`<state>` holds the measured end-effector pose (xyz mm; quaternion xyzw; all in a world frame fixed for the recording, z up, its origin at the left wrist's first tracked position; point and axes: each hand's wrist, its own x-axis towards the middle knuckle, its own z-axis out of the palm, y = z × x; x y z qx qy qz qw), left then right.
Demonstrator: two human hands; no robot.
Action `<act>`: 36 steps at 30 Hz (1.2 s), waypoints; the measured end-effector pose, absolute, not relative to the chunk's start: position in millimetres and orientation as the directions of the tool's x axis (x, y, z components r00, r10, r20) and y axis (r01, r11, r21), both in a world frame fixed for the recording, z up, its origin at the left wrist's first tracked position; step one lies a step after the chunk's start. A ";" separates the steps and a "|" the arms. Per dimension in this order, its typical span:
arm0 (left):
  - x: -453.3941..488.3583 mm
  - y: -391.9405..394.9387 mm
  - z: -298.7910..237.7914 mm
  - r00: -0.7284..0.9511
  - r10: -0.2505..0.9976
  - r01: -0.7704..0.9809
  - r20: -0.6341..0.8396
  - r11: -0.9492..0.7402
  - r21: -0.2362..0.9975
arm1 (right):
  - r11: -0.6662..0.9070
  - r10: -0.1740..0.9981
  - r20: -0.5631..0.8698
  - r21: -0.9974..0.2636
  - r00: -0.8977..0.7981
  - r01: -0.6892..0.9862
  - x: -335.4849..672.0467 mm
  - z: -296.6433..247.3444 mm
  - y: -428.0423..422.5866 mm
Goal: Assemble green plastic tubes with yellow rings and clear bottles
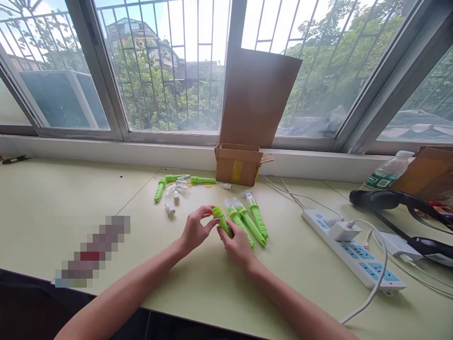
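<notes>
A green plastic tube (224, 225) with a yellow ring (216, 210) around its upper end is tilted between my hands. My right hand (236, 244) is wrapped round its lower part. At the ringed end, the fingers and thumb of my left hand (197, 229) close on the tube; whether they grip the ring itself I cannot tell. Just right of my hands lie several green tubes fitted with clear tips, among them one green tube (258, 218) at the far right of the group. Beyond my left hand, a small clear-and-white plastic piece (170, 209) rests on the table.
Loose green tubes (203, 180), yellow rings (207, 185) and clear parts (180, 186) lie towards the back of the table (88, 189). A cardboard box (235, 165) stands by the window. At right are a power strip (354, 250) with cables, a plastic bottle (388, 171) and a black headset (378, 199).
</notes>
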<state>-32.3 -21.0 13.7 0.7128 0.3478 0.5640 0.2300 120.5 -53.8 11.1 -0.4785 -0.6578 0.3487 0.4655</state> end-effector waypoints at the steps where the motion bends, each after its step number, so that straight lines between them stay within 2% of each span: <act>1: -32.2 -21.2 13.6 0.118 0.748 0.255 0.654 -0.659 0.708 | 0.321 0.947 0.305 -0.887 -0.098 0.333 120.6 12.2 -54.2; 6: -31.1 -22.7 14.7 0.120 0.724 0.320 0.680 -0.676 0.664 | 0.308 0.951 0.294 -0.897 -0.090 0.316 121.4 11.1 -53.3; 15: -32.0 -23.5 18.0 0.173 0.722 0.371 0.670 -0.678 0.635 | 0.094 0.978 0.089 -0.995 -0.190 0.019 123.0 5.7 -51.5; 24: -34.4 -23.0 16.7 0.241 0.709 0.338 0.663 -0.702 0.627 | -0.006 0.947 0.023 -0.996 -0.321 -0.088 130.5 10.1 -49.9; 27: -34.6 -21.8 13.3 0.240 0.716 0.317 0.655 -0.696 0.645 | 0.025 0.944 0.038 -0.999 -0.328 -0.044 128.8 7.8 -50.8; 30: -35.1 -22.2 11.6 0.220 0.715 0.315 0.664 -0.696 0.645 | 0.111 0.965 0.089 -0.991 -0.247 0.077 124.2 4.2 -52.6; 33: -34.6 -25.4 12.8 0.185 0.684 0.370 0.706 -0.714 0.595 | 0.263 0.962 0.232 -0.930 -0.146 0.257 122.1 2.7 -52.1; 36: -32.4 -29.8 15.5 0.190 0.637 0.437 0.747 -0.736 0.517 | 0.342 0.940 0.308 -0.867 -0.150 0.362 124.5 2.9 -48.2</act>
